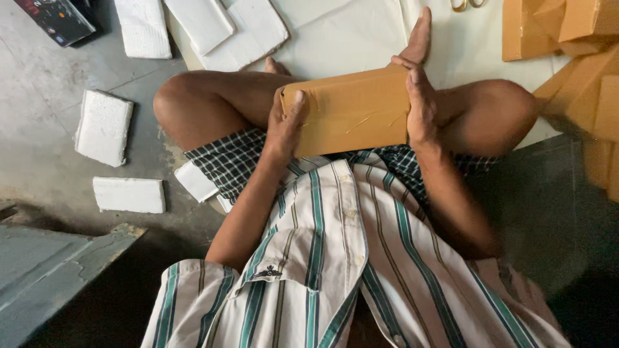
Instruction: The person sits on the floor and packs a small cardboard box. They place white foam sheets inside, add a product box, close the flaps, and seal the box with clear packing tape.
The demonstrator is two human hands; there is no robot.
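Left hand [284, 129] and right hand [419, 106] are clamping the flat brown taped cardboard parcel [351, 111] endwise, steadying it (over crossed legs).

The box [351, 111] at centre frame is plain tan-brown under glossy tape of the same shade. The shirt [335, 258] below it is cream with green and thin brown stripes; the shorts [232, 161] are a dark green-and-white check. White foam slabs [103, 125] lie at left on the grey floor [39, 96]. A cream sheet [348, 32] fills the upper middle, and tan cartons [567, 32] sit upper right.
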